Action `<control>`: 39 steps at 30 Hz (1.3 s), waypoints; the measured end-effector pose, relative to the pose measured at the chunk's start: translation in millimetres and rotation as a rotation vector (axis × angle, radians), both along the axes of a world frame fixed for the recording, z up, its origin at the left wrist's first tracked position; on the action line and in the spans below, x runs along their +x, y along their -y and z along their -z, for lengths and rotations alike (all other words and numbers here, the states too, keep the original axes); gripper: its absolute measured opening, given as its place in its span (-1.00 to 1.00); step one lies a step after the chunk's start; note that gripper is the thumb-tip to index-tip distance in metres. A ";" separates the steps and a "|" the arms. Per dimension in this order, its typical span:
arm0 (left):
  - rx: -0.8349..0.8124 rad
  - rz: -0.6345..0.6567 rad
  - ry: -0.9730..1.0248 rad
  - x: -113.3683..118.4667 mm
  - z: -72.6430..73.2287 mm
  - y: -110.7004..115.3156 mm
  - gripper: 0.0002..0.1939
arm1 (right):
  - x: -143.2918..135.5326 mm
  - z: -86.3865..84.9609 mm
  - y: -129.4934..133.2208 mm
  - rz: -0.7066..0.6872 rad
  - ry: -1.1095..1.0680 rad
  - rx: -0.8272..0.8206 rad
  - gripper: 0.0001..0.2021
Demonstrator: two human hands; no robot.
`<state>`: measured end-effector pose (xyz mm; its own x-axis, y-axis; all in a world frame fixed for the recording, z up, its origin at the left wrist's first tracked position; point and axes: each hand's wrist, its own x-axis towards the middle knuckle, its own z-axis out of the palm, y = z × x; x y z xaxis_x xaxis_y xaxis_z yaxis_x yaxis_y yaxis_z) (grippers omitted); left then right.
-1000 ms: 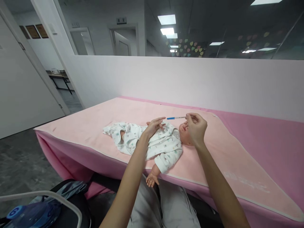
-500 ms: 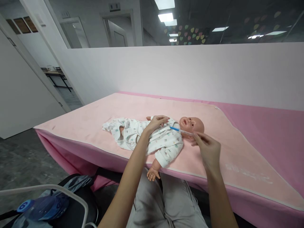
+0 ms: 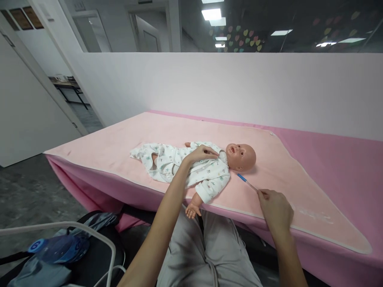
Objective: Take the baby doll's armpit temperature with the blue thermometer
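Note:
A baby doll (image 3: 209, 171) in a white patterned outfit lies on its back, its bald head to the right. My left hand (image 3: 203, 153) rests over the doll's chest, fingers bent and tips closed at the shirt front (image 3: 223, 156) just below the neck; the exact grip is partly hidden. Pinched by one end in my right hand (image 3: 275, 207) is a thin pale stick with a blue end (image 3: 241, 177). The blue end points up and left, toward the doll's shoulder and head, apart from both. One doll hand (image 3: 193, 210) hangs over the table's near edge.
A peach mat (image 3: 119, 137) covers the table over a pink cloth (image 3: 344, 159). A white wall (image 3: 224, 87) stands behind. At lower left, a water bottle (image 3: 60, 248) lies on a black chair beside a curved pale tube (image 3: 101, 243).
My right hand has drawn the stick down and right, away from the doll's chest and neck. My left hand has shifted slightly right, to the shirt below the neck.

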<state>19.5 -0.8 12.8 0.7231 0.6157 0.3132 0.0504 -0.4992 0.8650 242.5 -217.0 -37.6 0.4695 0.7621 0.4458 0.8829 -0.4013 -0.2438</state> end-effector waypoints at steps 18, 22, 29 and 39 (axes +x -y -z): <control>-0.151 -0.181 0.097 3.2 3.2 -0.9 -0.70 | -84.5 -21.7 -132.4 -0.591 -0.143 0.303 -0.79; -0.096 -0.159 0.068 2.1 3.9 -1.8 -0.72 | -81.3 -13.6 -136.2 -0.680 -0.144 0.439 -0.72; -0.042 -0.162 0.020 2.9 4.4 -1.0 -0.71 | -80.1 -12.6 -137.7 -0.711 -0.089 0.360 -0.69; -0.055 -0.169 0.026 3.7 7.8 0.2 -0.66 | -84.1 -11.4 -136.5 -0.716 -0.076 0.366 -0.70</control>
